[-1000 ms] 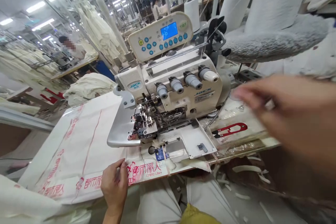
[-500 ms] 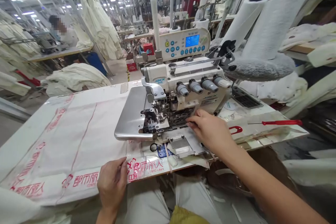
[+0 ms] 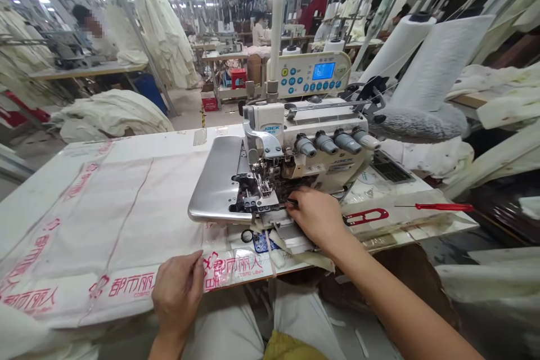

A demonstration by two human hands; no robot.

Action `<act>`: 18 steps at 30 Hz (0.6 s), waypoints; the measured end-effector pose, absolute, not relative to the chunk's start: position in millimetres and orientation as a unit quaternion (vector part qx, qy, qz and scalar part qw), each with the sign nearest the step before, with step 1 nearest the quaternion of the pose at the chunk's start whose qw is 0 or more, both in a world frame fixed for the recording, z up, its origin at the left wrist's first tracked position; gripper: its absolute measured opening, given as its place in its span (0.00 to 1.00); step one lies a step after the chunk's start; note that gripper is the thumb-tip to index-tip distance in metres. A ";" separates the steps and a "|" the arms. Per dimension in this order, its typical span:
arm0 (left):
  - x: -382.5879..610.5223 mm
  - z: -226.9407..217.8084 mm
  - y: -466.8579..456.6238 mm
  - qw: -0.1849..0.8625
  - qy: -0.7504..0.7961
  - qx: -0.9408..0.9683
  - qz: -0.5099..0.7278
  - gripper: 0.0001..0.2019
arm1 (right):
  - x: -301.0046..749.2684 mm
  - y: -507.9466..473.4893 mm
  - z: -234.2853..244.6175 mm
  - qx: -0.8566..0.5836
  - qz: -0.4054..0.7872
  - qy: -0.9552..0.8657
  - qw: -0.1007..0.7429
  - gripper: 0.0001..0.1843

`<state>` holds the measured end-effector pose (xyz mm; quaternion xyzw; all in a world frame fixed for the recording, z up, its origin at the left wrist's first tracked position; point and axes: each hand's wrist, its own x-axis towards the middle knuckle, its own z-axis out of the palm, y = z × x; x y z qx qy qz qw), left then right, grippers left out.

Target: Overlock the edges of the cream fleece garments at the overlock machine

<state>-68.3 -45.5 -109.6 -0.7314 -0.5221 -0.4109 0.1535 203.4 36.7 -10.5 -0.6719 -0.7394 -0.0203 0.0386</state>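
An overlock sewing machine (image 3: 329, 163) stands on the worktable with its front opened, so the looper parts (image 3: 264, 185) show below the presser foot. My right hand (image 3: 318, 214) reaches into that opening, fingers pinched around a small dark piece. Whether this piece is loose or part of the machine is hard to see. My left hand (image 3: 179, 289) rests by the table's front edge with its fingers curled and thumb pressed to the index finger. Anything inside that grip is hidden. A metal side plate (image 3: 217, 185) lies left of the needle area.
Red thread snips (image 3: 368, 216) and a red-handled screwdriver (image 3: 442, 207) lie right of the machine. Printed plastic sheeting (image 3: 135, 219) covers the table's left side. Large white thread cones (image 3: 441, 62) stand behind at right. A co-worker (image 3: 95, 31) sits far left near piled fabric (image 3: 113, 115).
My right hand has moved left and slightly down, closer to the looper area. My left hand has stayed nearly in place. The view has shifted a little.
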 end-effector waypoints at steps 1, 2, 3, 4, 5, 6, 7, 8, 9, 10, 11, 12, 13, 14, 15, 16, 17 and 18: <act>-68.3 -110.2 -45.1 0.154 -0.521 -0.732 -0.411 0.05 | 204.3 35.4 -11.2 -0.672 -0.018 -0.739 0.041 0.09; -68.2 -110.7 -44.7 0.156 -0.519 -0.733 -0.411 0.06 | 205.2 34.0 -11.8 -0.672 -0.017 -0.739 0.047 0.09; -68.1 -111.1 -44.3 0.156 -0.518 -0.734 -0.411 0.06 | 206.0 32.8 -12.3 -0.672 -0.014 -0.738 0.055 0.09; -67.8 -111.4 -44.0 0.157 -0.516 -0.735 -0.411 0.06 | 206.8 31.9 -13.0 -0.672 -0.011 -0.737 0.065 0.09; -67.6 -111.4 -43.8 0.159 -0.515 -0.736 -0.411 0.06 | 207.4 31.4 -13.7 -0.673 -0.008 -0.736 0.078 0.09; -67.4 -111.4 -43.7 0.160 -0.514 -0.736 -0.411 0.06 | 208.1 31.2 -14.6 -0.673 -0.005 -0.734 0.091 0.09; -67.2 -111.2 -43.6 0.161 -0.514 -0.736 -0.409 0.06 | 208.7 31.3 -15.6 -0.674 -0.002 -0.732 0.102 0.08; -67.1 -110.8 -43.7 0.161 -0.514 -0.737 -0.409 0.06 | 209.4 31.3 -16.6 -0.674 -0.001 -0.731 0.110 0.08; -67.1 -110.5 -43.9 0.161 -0.514 -0.737 -0.408 0.06 | 210.2 31.1 -17.5 -0.672 -0.002 -0.732 0.114 0.07; -67.2 -110.1 -44.1 0.161 -0.514 -0.737 -0.409 0.06 | 211.2 30.5 -18.2 -0.669 -0.010 -0.734 0.115 0.07; -67.3 -109.8 -44.4 0.160 -0.514 -0.737 -0.408 0.06 | 212.2 29.4 -18.6 -0.665 -0.024 -0.738 0.115 0.07; -67.6 -109.7 -44.6 0.159 -0.514 -0.737 -0.409 0.06 | 213.3 27.8 -18.8 -0.658 -0.046 -0.743 0.113 0.08; -67.9 -109.7 -44.8 0.159 -0.515 -0.737 -0.409 0.06 | 214.4 25.9 -18.6 -0.647 -0.073 -0.751 0.113 0.09; -68.2 -110.0 -44.9 0.159 -0.515 -0.736 -0.409 0.07 | 215.6 24.0 -18.2 -0.630 -0.103 -0.761 0.114 0.10; -68.4 -110.5 -44.8 0.160 -0.515 -0.736 -0.408 0.07 | 216.7 22.6 -17.6 -0.607 -0.134 -0.774 0.120 0.11; -68.6 -111.0 -44.7 0.161 -0.516 -0.736 -0.407 0.07 | 217.7 22.0 -17.0 -0.576 -0.164 -0.790 0.128 0.11; -68.7 -111.5 -44.3 0.162 -0.517 -0.736 -0.406 0.07 | 218.6 22.6 -16.5 -0.537 -0.189 -0.812 0.133 0.10; -68.6 -111.9 -44.0 0.163 -0.517 -0.736 -0.405 0.07 | 219.3 24.3 -16.1 -0.491 -0.212 -0.835 0.130 0.09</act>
